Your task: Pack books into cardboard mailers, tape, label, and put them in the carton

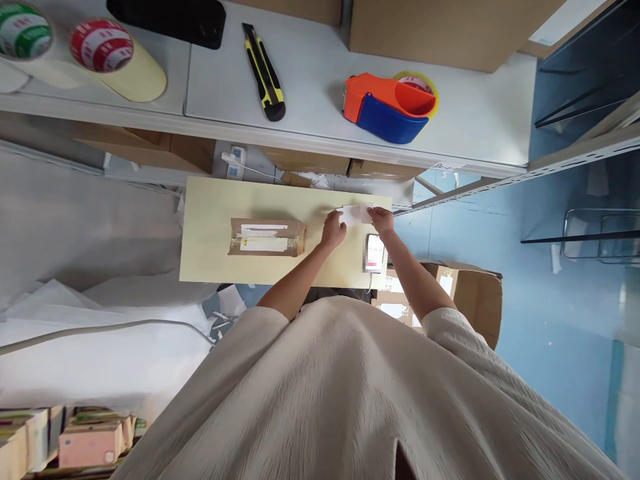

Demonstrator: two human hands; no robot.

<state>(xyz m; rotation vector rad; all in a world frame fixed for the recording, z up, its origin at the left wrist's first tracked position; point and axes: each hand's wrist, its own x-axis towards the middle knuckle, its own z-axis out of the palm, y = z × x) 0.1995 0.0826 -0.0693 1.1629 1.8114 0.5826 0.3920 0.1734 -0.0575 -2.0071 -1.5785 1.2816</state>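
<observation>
Over the far right part of a pale yellow table [210, 200], a white slip of paper [354, 215] is stretched between my two hands. My left hand [333, 229] pinches its left end, and my right hand [381, 220] has the right end between thumb and fingers. Just below the right hand lies a phone [374, 253] with a lit screen and a cable at its lower edge. To the left of my left hand rests a taped brown cardboard box [265, 237] with white label strips on its top.
A grey shelf [310, 87] crosses above the table, bearing a yellow-black utility knife [264, 73], an orange-blue tape dispenser [390, 107], tape rolls [120, 60] and a black phone-like object [170, 20]. An open carton [475, 300] stands on the floor at right. White sheeting [100, 347] lies at left.
</observation>
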